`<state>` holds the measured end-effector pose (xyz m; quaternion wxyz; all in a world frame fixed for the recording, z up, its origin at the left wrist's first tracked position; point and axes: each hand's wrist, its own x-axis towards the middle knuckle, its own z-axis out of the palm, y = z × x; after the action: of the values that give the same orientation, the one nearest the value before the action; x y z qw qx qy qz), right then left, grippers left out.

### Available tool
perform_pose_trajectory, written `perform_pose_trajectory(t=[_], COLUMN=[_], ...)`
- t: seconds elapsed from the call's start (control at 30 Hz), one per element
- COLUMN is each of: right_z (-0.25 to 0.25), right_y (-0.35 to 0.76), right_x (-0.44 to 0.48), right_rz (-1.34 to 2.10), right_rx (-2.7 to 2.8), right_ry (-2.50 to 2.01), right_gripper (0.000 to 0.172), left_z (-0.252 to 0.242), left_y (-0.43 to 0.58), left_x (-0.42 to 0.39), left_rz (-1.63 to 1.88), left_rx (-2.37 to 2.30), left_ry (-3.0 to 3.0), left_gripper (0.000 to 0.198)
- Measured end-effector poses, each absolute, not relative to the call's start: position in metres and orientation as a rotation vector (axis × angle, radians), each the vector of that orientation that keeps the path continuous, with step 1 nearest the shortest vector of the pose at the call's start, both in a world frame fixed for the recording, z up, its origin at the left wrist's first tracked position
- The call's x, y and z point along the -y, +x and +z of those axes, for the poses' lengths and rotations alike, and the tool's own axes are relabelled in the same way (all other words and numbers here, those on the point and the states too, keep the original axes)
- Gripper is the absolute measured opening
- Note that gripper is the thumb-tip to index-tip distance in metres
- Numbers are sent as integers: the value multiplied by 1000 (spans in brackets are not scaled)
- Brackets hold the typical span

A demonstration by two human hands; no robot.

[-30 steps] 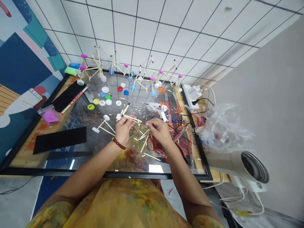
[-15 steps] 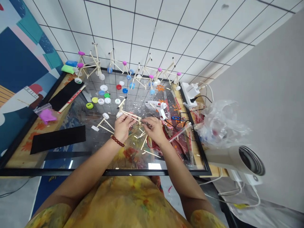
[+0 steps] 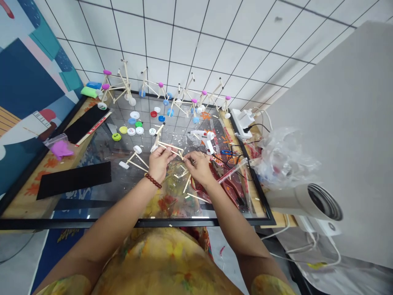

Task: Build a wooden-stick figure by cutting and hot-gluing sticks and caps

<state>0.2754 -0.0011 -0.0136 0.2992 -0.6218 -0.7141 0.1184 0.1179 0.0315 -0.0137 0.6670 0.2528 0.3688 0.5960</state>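
My left hand (image 3: 159, 162), with a bead bracelet on its wrist, is closed on a small frame of wooden sticks (image 3: 167, 146) that has a white bottle cap at one end. My right hand (image 3: 198, 166) is pinched at the frame's right end, on a stick tip too small to make out clearly. Both hands hover over the glass tabletop (image 3: 101, 192). Loose stick pieces (image 3: 187, 182) lie under and between them. Red scissors (image 3: 199, 189) lie just below my right hand. A white glue gun (image 3: 204, 137) rests just beyond it.
Several finished stick models with pink and blue caps (image 3: 172, 96) stand along the table's far edge. Loose coloured bottle caps (image 3: 135, 125) lie mid-table. Black strips (image 3: 73, 178) lie at left, a power strip (image 3: 244, 121) and a plastic bag (image 3: 285, 157) at right, and a white tube (image 3: 307, 200) near right.
My two hands have drawn closer together around the stick frame. My right hand moved left to the frame's end. The view shifted slightly.
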Motion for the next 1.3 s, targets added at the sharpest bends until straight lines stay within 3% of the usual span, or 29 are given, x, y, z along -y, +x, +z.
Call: perform_pose_trajectory(t=[0.3,0.4,0.47,0.5,0.57,0.67,0.73,0.83,0.9,1.1,1.3], right_z=[-8,-6,-6,-6,-7,-7,-6,-4,-3,-5,-9], right_y=[292,298,299,299,299,300,302,301,298,292,294], right_x=[5,3,2,2,1,1,1,1,2,2,0], right_rz=[173,245,287,295,290,277,284,350,402,508,533], right_rx=[1847,1844,1880,1905,1932,1926,1935,1950,1947,1951,1917], right_ry=[-1682,-1538,-1446,-1415,-1392,-1405,-1353,-1213,-1161,-1089,-1047], right_gripper=[33,9,25,25,7,23,22,51,59,55,37], left_z=[-14,-11,-9,-9,-7,-6,-5,-3,-2,2,1], left_y=[116,116,116,116,116,115,113,111,111,113,113], left_x=[-34,-33,-31,-30,-28,-27,-27,-27,-26,-24,-24], left_rz=[1356,1346,1334,1326,1308,1295,1289,1275,1267,1226,1197], left_rx=[-822,-811,-795,-785,-771,-768,-768,-752,-734,-715,-720], left_ry=[560,544,565,581,611,640,637,639,662,651,670], left_gripper=[39,40,41,41,43,42,39,36,35,34,33])
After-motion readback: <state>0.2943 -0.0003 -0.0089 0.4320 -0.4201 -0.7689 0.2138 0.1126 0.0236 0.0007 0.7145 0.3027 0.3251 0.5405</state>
